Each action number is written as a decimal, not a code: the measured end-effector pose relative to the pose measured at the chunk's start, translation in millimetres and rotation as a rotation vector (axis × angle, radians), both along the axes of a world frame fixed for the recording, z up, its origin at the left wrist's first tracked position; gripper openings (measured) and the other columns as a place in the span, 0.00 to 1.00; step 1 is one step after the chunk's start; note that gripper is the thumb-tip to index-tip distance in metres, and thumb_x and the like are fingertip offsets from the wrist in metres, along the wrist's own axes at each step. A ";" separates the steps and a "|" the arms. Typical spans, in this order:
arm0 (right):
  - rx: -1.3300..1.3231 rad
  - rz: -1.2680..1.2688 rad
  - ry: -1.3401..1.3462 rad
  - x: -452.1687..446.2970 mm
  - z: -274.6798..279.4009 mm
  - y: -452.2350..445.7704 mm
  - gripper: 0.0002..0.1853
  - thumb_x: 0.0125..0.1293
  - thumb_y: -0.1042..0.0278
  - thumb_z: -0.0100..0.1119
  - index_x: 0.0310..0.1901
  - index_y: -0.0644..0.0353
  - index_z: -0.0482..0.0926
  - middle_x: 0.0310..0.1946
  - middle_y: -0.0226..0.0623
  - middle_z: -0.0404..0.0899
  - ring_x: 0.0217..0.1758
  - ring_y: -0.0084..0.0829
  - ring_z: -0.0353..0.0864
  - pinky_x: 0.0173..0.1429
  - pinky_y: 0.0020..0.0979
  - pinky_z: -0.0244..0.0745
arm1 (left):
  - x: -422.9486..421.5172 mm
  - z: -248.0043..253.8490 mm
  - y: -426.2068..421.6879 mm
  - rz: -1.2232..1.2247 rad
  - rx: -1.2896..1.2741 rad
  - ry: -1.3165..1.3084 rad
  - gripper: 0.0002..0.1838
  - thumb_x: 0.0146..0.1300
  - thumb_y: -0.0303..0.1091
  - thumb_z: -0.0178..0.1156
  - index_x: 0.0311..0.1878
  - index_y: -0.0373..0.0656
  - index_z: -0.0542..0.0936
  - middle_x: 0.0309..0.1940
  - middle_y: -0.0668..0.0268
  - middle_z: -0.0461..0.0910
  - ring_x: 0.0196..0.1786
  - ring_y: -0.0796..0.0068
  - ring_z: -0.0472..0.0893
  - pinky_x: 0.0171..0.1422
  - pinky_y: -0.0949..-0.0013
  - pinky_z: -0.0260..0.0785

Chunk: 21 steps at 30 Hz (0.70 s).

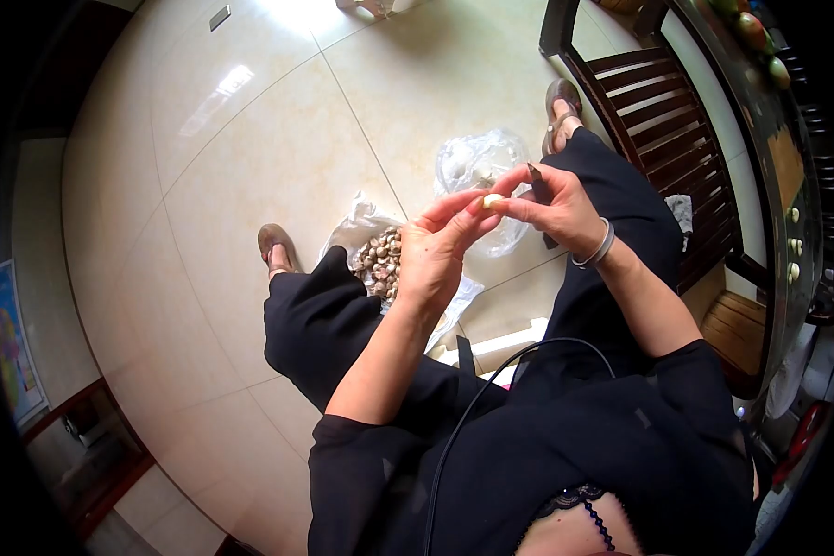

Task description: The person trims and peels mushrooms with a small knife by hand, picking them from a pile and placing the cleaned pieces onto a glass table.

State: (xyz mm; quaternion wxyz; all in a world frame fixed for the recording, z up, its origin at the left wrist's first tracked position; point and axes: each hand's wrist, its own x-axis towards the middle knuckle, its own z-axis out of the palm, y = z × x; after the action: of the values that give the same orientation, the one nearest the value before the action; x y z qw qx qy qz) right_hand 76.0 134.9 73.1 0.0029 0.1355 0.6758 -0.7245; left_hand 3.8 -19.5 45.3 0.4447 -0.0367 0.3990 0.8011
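In the middle of the head view, a small pale, rounded piece [493,200] is pinched between both hands' fingertips; its exact kind I cannot make out. My left hand [443,239] is closed, thumb and forefinger on the piece's left side. My right hand [558,211] grips its other side and also has a small dark blade-like tool [537,185], perhaps a knife, tucked among the fingers. Below and left, many small brown round items [378,263] fill a white plastic bag [354,221] on the floor. Behind the hands lies a clear plastic bag [473,153] with pale pieces inside.
A dark slatted wooden chair [653,130] stands at the right, beside a dark table [778,139] with fruit [752,32] and several small pale items [795,246]. A black cable [454,417] runs across my clothing. My feet rest on the tiled floor [241,176].
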 end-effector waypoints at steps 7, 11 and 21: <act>-0.031 -0.032 -0.015 1.7 -6.5 2.2 0.09 0.60 0.68 0.57 0.34 0.66 0.77 0.28 0.30 0.77 0.33 0.17 0.74 0.40 0.19 0.70 | 4.7 1.9 3.5 -0.054 -0.036 0.178 0.13 0.57 0.24 0.57 0.45 0.29 0.74 0.38 0.57 0.78 0.40 0.71 0.79 0.49 0.72 0.72; -0.068 -0.015 0.011 3.0 -11.0 -0.7 0.08 0.61 0.68 0.55 0.34 0.66 0.77 0.27 0.29 0.77 0.33 0.17 0.73 0.40 0.19 0.69 | 9.6 3.1 5.0 -0.019 -0.136 0.433 0.11 0.57 0.22 0.56 0.43 0.30 0.75 0.36 0.57 0.79 0.39 0.71 0.80 0.46 0.72 0.73; -0.115 -0.129 -0.025 7.4 -19.9 0.1 0.09 0.63 0.67 0.53 0.35 0.65 0.76 0.25 0.24 0.74 0.22 0.10 0.65 0.26 0.13 0.61 | 10.8 5.0 6.5 0.042 -0.176 0.469 0.09 0.57 0.21 0.56 0.41 0.29 0.76 0.34 0.56 0.80 0.38 0.70 0.80 0.45 0.71 0.74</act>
State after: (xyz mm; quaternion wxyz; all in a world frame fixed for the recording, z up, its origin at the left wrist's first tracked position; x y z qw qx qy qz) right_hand 83.5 135.1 53.2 -0.0276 0.1871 0.6229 -0.7591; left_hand 14.6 -13.0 50.3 0.3182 0.1032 0.5584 0.7591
